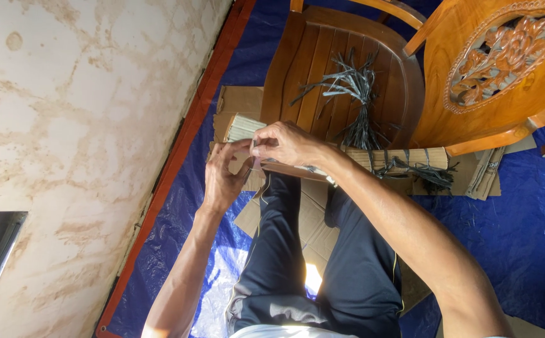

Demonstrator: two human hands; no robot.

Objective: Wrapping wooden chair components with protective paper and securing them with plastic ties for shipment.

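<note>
A long stack of flat brown paper pieces (410, 158) lies across my lap, bound with black plastic strips (419, 170). My left hand (223, 178) grips the stack's end from below, fingers curled round it. My right hand (288, 144) sits on top of the same end and pinches a thin pale strip (254, 156) against the stack. A second, pale bundle (242, 127) lies just beyond my hands. My legs in dark trousers (322, 263) stretch under the stack.
A wooden chair (322, 56) stands right beyond the stack, with a loose bunch of black strips (355, 87) on its seat. Flat cardboard (310, 219) lies on a blue tarp (510, 231). A stained pale wall (78, 125) runs along the left.
</note>
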